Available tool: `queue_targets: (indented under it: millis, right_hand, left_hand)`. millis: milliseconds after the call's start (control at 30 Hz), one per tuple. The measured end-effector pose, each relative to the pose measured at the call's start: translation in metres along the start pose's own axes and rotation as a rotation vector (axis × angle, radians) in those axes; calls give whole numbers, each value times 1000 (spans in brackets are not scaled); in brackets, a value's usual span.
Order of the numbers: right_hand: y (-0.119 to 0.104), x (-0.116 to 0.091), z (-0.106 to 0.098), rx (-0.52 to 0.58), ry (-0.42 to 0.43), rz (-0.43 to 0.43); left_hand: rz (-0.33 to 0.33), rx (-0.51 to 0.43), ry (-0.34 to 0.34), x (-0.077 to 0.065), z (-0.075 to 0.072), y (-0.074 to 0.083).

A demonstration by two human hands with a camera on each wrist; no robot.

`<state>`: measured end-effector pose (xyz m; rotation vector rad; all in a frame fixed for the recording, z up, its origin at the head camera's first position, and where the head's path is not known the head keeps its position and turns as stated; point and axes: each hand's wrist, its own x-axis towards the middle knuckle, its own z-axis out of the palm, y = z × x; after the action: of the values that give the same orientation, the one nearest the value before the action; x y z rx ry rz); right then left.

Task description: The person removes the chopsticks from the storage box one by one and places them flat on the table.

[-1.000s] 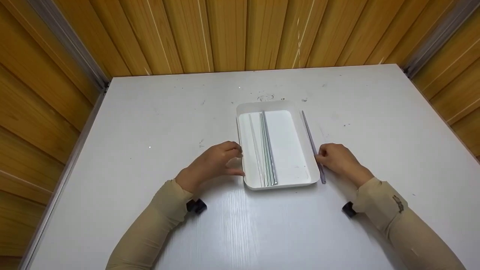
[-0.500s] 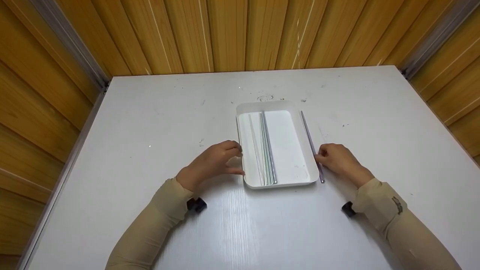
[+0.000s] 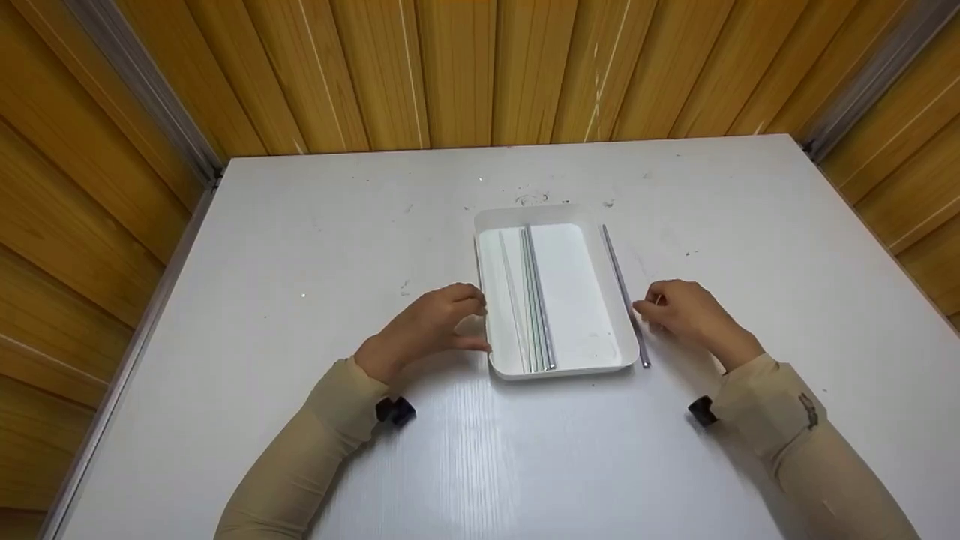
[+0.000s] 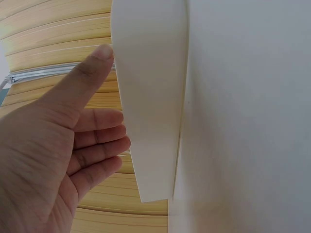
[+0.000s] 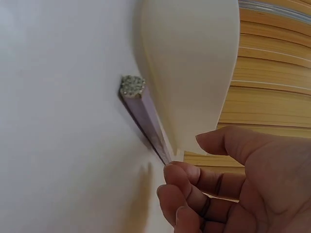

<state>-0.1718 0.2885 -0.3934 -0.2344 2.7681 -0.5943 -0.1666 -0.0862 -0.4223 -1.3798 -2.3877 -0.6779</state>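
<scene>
A shallow white tray [image 3: 581, 300] lies on the table, holding several slim chopsticks: a pale one [image 3: 513, 296], greenish ones beside it, and a purple one [image 3: 541, 300]. Outside, along the tray's right wall, rests another purple chopstick [image 3: 617, 274]. The right wrist view shows the thick speckled end of that purple chopstick [image 5: 143, 114]. My left hand [image 3: 431, 319] is at the tray's left side, thumb and fingertips right at the rim, fingers nearly straight. My right hand [image 3: 686, 315] hovers just right of the outer chopstick, fingers loosely bent, thumb apart from them, nothing gripped.
A white table [image 3: 360, 225] with small dark marks carries the tray. Yellow wood-patterned panels [image 3: 457, 75] stand behind it and on both sides. A black wrist camera [image 3: 395, 411] sits under the left sleeve, and another camera [image 3: 703, 411] under the right.
My right fingers, earlier on the outer purple chopstick, have lifted slightly up and to the right, leaving it beside the tray. My left hand keeps its place at the rim.
</scene>
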Motion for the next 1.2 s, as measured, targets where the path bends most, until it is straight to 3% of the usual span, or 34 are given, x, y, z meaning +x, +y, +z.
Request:
queue_targets:
  millis: [667, 1200]
  right_hand:
    - [-27, 0, -6, 48, 66, -37]
    - [-55, 4, 0, 53, 111, -116]
  left_hand:
    - [4, 14, 7, 0, 0, 1]
    - [5, 4, 6, 0, -1, 1]
